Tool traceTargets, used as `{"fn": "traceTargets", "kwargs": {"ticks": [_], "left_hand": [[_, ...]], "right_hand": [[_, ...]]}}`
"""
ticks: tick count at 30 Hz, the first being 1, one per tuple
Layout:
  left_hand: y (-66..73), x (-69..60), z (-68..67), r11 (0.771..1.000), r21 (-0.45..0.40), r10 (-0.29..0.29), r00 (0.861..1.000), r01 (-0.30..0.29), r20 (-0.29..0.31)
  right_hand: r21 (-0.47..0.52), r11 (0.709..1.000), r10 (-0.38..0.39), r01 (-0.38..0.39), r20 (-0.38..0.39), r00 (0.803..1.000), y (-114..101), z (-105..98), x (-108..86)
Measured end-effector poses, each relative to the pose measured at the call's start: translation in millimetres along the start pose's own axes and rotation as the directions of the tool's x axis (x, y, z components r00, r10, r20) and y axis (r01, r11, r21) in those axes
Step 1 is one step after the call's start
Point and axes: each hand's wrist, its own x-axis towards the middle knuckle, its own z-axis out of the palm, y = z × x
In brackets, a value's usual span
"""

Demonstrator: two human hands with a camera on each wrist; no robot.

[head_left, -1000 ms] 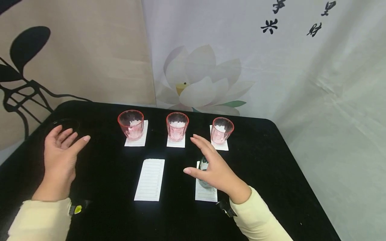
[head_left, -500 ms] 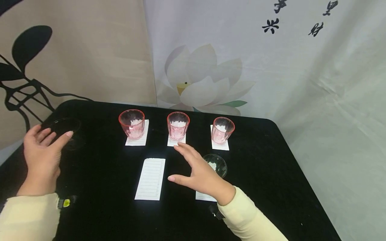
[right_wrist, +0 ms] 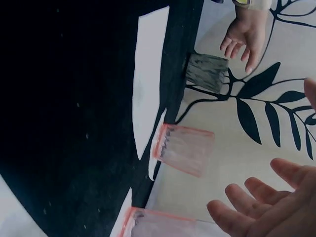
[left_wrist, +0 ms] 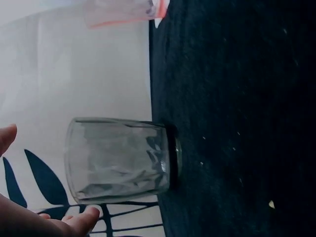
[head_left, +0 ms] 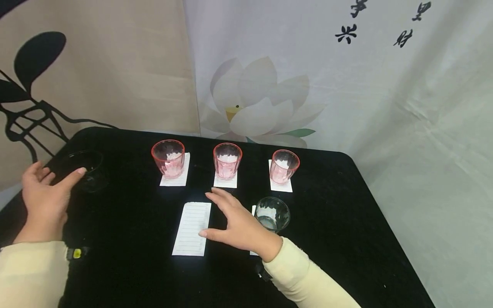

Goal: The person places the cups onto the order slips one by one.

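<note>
My left hand (head_left: 44,203) is held with its fingers spread beside a clear greyish glass (head_left: 92,173) at the table's far left corner. In the left wrist view this glass (left_wrist: 118,160) stands upright just beyond the fingertips, with nothing in the hand. The right wrist view shows a gap between the left hand (right_wrist: 244,37) and the glass (right_wrist: 207,73). My right hand (head_left: 242,226) hovers with spread fingers, its thumb tip over the edge of a bare paper slip (head_left: 190,231). Behind that wrist, a clear greenish glass (head_left: 272,211) stands on another slip, partly hidden.
Along the back of the black table (head_left: 346,222) stand three red-rimmed glasses: left (head_left: 168,160), middle (head_left: 227,162) and right (head_left: 284,167). Each rests on its own white paper slip. A fabric backdrop (head_left: 269,34) with a lotus print hangs behind.
My left hand has moved left, to the near side of the clear glass. The right hand has moved left and slightly down, away from the greenish glass, which now shows more.
</note>
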Motion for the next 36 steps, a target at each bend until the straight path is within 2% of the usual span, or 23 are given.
{"fn": "traceTargets", "kwargs": {"ticks": [5, 13, 17, 22, 32, 36], "left_hand": [[-6.3, 9.9, -0.6, 1.000, 0.009, -0.022, 1.000, 0.022, 0.021], [-6.2, 16.4, -1.8, 0.998, 0.030, -0.057, 0.996, 0.055, 0.068], [-11.4, 21.4, -4.2, 0.999, 0.032, -0.032, 0.992, 0.028, 0.122], [-18.5, 26.9, -9.3, 1.000, 0.015, -0.003, 0.977, 0.000, 0.215], [-23.1, 33.3, -8.7, 0.999, 0.048, -0.004, 0.961, -0.010, 0.278], [-23.8, 36.5, -7.1, 0.998, 0.063, 0.008, 0.960, -0.027, 0.279]], "right_hand": [[-0.037, 0.999, -0.011, 0.012, 0.019, 1.000, -1, 10, 4.8], [-0.097, 0.995, 0.002, 0.001, 0.029, 1.000, 6, 24, 12.0], [-0.112, 0.994, 0.021, -0.016, 0.043, 0.999, 8, 28, 15.4], [-0.173, 0.984, 0.040, -0.029, 0.066, 0.997, 9, 34, 18.0], [-0.270, 0.962, 0.067, -0.046, 0.070, 0.995, 15, 43, 22.9], [-0.305, 0.950, 0.089, -0.064, 0.071, 0.993, 17, 46, 24.4]]}}
